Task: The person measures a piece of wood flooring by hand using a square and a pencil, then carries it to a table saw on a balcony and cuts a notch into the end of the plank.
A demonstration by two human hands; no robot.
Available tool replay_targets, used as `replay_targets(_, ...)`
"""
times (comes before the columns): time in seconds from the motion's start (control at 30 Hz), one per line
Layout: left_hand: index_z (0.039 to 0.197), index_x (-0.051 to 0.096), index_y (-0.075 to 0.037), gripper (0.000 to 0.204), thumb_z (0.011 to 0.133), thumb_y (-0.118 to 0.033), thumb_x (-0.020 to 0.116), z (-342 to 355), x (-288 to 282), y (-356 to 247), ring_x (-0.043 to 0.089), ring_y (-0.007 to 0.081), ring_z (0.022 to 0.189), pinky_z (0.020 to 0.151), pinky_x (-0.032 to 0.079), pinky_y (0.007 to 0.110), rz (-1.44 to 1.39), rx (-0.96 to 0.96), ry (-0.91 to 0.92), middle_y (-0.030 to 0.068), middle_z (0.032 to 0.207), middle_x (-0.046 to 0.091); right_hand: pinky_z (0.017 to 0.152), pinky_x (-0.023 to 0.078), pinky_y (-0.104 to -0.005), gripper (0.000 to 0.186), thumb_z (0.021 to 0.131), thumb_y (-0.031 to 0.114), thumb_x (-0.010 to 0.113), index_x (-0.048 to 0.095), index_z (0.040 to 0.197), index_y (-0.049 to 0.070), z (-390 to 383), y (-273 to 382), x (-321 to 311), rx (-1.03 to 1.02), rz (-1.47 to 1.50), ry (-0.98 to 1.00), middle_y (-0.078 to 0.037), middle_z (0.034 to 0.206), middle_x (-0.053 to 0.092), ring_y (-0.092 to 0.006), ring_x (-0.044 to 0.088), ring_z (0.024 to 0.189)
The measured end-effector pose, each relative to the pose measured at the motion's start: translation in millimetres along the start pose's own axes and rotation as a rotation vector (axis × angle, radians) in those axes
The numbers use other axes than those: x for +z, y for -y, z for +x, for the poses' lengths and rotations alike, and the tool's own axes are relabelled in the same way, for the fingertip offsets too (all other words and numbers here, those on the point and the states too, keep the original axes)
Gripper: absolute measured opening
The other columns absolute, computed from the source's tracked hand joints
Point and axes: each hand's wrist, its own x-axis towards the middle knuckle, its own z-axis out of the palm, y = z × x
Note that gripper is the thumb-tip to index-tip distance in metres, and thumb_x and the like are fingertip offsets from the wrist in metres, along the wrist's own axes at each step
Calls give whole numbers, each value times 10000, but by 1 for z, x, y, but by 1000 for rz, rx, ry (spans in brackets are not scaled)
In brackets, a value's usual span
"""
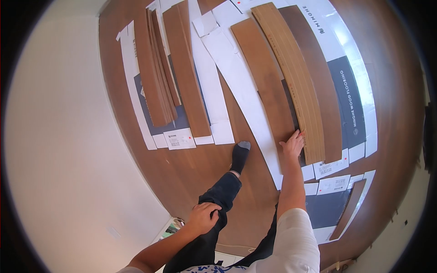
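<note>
Brown wood floor [189, 166] with flattened cartons [343, 75] on it; your right hand [292, 144] is splayed against the grooved tan floorboard [293, 82] lying over one, left hand [203, 218] draped loosely on your knee [221, 189].

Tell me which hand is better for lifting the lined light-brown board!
Probably the right hand: it is right by the edge of the lined board, near its closer end. The left hand rests on the left leg, farther away.

Two grips [205, 217] [293, 144], one sock [240, 157], one grooved plank [299, 82]
</note>
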Motion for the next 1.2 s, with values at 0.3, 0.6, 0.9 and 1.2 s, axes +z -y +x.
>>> replay_targets(0.3,909,697,-72,111,851,-90,604,5,-6,-21,662,345,897,786,502,449,-15,120,-36,135,909,716,860,514,-506,357,802,278,773,598,1021,57,-38,-7,-5,12,455,141,-183,1080,640,-404,637,1014)
replay_targets(0.6,939,726,-96,172,864,-163,587,-19,17,-31,674,337,922,855,526,473,365,159,54,136,954,724,916,471,-552,454,1017,397,443,645,1011,-10,-169,-52,-256,-30,524,48,-313,1037,662,-489,614,1019)
replay_targets(0.9,1061,668,-51,222,845,-34,623,-95,-48,-336,609,355,1077,917,471,443,194,956,-115,142,1081,669,870,471,-566,477,1050,409,336,611,1020,20,-508,-332,-400,101,583,165,-295,983,675,-484,620,978)
replay_targets(1.2,1002,731,-93,537,1018,-522,409,-333,140,-562,657,428,927,838,513,505,1228,991,599,232,949,704,790,516,-534,387,1021,421,416,646,996,111,-762,-532,-414,-50,662,44,-192,924,703,-421,664,890)
